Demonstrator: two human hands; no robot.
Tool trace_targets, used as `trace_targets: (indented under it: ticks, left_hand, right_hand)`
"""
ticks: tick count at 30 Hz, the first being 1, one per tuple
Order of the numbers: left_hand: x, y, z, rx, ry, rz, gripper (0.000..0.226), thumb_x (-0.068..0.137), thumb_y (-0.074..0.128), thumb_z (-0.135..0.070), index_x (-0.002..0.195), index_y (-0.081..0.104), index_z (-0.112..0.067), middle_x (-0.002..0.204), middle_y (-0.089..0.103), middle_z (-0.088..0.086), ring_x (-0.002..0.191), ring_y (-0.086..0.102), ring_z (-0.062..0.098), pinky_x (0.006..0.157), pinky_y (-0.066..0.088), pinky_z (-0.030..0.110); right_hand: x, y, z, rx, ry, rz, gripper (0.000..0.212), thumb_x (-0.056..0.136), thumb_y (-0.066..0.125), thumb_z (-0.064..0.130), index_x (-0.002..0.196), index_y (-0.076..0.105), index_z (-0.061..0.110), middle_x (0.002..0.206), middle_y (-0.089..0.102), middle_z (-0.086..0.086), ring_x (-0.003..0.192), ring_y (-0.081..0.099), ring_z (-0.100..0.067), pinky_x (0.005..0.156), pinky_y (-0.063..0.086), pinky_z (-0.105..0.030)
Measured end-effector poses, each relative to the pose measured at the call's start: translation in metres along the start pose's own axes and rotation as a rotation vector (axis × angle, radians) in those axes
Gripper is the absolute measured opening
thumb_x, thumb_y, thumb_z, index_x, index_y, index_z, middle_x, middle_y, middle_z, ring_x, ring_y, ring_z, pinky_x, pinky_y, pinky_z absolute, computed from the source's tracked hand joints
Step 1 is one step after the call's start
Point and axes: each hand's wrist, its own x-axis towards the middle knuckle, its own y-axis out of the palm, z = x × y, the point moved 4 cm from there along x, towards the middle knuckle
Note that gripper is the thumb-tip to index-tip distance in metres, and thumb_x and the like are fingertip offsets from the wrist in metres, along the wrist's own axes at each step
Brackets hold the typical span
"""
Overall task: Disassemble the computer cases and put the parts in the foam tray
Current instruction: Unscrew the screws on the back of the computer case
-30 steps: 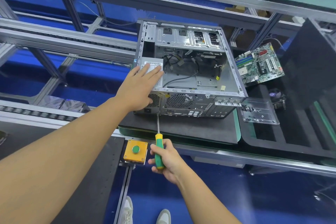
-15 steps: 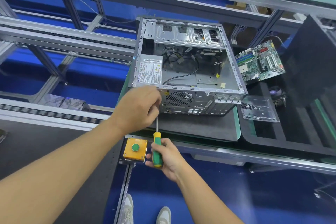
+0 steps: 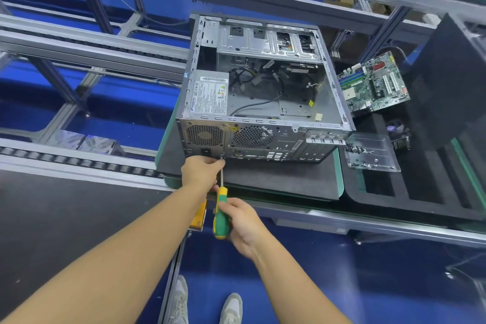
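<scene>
Two hands share one screwdriver [image 3: 221,214]: my right hand [image 3: 244,223] wraps its green-and-yellow handle, and my left hand [image 3: 201,171] pinches the shaft near the tip, at the rear panel of the computer case [image 3: 263,102] just below the power supply [image 3: 210,95]. The case lies open on its side, with the foam tray [image 3: 420,192] to its right. If the tip sits crooked it could slip, chewing the screw head or jabbing my fingers.
</scene>
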Motion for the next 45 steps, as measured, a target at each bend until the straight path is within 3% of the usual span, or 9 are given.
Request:
trace_targets:
  ticks: [6,12,16,24,28,32,36,40,45]
  left_hand:
    - [0.006,0.011,0.001,-0.043,-0.015,-0.12,0.014,0.081,0.079,-0.028,0.086,0.08,-0.015,0.041,0.057,-0.001,0.027,0.049,0.009,0.045,0.057,0.03]
    - [0.013,0.013,0.003,-0.01,-0.038,-0.162,0.014,0.078,0.081,-0.033,0.076,0.079,-0.019,0.044,0.06,0.0,0.029,0.053,0.015,0.059,0.063,0.042]
    - [0.015,0.014,0.004,0.035,-0.034,-0.165,0.019,0.079,0.078,-0.038,0.08,0.08,-0.02,0.058,0.069,0.005,0.061,0.071,0.03,0.073,0.062,0.044]
    - [0.018,0.016,0.003,0.09,-0.05,-0.159,0.027,0.082,0.073,-0.039,0.089,0.077,-0.013,0.085,0.074,0.009,0.077,0.069,0.028,0.076,0.058,0.037]
    - [0.016,0.017,0.001,0.183,-0.034,-0.13,0.037,0.086,0.063,-0.046,0.084,0.071,-0.01,0.077,0.072,0.009,0.063,0.071,0.026,0.07,0.06,0.037]
    - [0.009,0.017,0.0,0.195,-0.027,-0.04,0.044,0.095,0.042,-0.046,0.086,0.062,-0.007,0.079,0.067,0.012,0.056,0.067,0.027,0.041,0.052,0.029]
    - [-0.005,0.024,-0.011,0.217,0.056,0.077,0.039,0.095,0.039,-0.035,0.072,0.057,-0.01,0.069,0.061,0.009,0.055,0.059,0.026,0.044,0.046,0.026]
    - [-0.046,0.064,-0.036,0.21,0.161,0.458,0.037,0.094,0.046,-0.025,0.061,0.053,-0.012,0.05,0.048,0.0,0.037,0.044,0.021,0.043,0.044,0.028]
    - [-0.111,0.139,-0.063,0.208,0.136,0.902,0.032,0.104,0.049,-0.022,0.09,0.067,0.001,0.072,0.065,0.006,0.052,0.059,0.014,0.048,0.052,0.024]
  right_hand:
    - [0.003,-0.004,0.002,0.004,-0.032,-0.017,0.029,0.093,0.069,0.012,0.115,0.05,0.011,0.096,0.061,-0.008,0.068,0.064,-0.013,0.064,0.059,-0.034]
    - [0.004,0.003,0.002,0.066,0.053,-0.01,0.02,0.1,0.044,0.014,0.113,0.058,0.006,0.092,0.06,-0.012,0.074,0.052,-0.02,0.064,0.046,-0.034]
    - [0.004,0.001,0.003,-0.087,-0.016,0.053,0.018,0.101,0.048,0.011,0.11,0.064,0.007,0.091,0.069,-0.004,0.067,0.063,-0.009,0.059,0.051,-0.026]
    - [0.002,-0.002,0.004,-0.032,-0.03,0.079,0.024,0.098,0.057,0.006,0.121,0.049,0.008,0.095,0.057,-0.012,0.07,0.063,-0.018,0.061,0.057,-0.033]
    - [-0.002,-0.007,0.003,-0.094,-0.027,0.076,0.021,0.097,0.054,0.009,0.117,0.05,0.01,0.089,0.057,-0.01,0.062,0.06,-0.016,0.053,0.052,-0.03]
    - [-0.012,-0.027,0.004,-0.136,-0.049,0.083,0.007,0.091,0.052,0.017,0.098,0.053,0.017,0.079,0.058,-0.003,0.056,0.053,-0.015,0.048,0.044,-0.028]
    - [-0.026,-0.056,0.019,-0.112,-0.156,0.067,0.006,0.088,0.055,0.025,0.087,0.052,0.02,0.075,0.056,-0.002,0.054,0.048,-0.016,0.049,0.042,-0.028]
    - [-0.047,-0.094,0.051,0.018,-0.287,0.007,0.013,0.087,0.059,0.028,0.079,0.051,0.022,0.069,0.05,-0.002,0.048,0.042,-0.017,0.048,0.04,-0.029]
    - [-0.084,-0.166,0.08,0.152,-0.39,-0.18,0.019,0.097,0.055,0.021,0.079,0.052,0.017,0.066,0.047,-0.002,0.046,0.039,-0.017,0.047,0.038,-0.03]
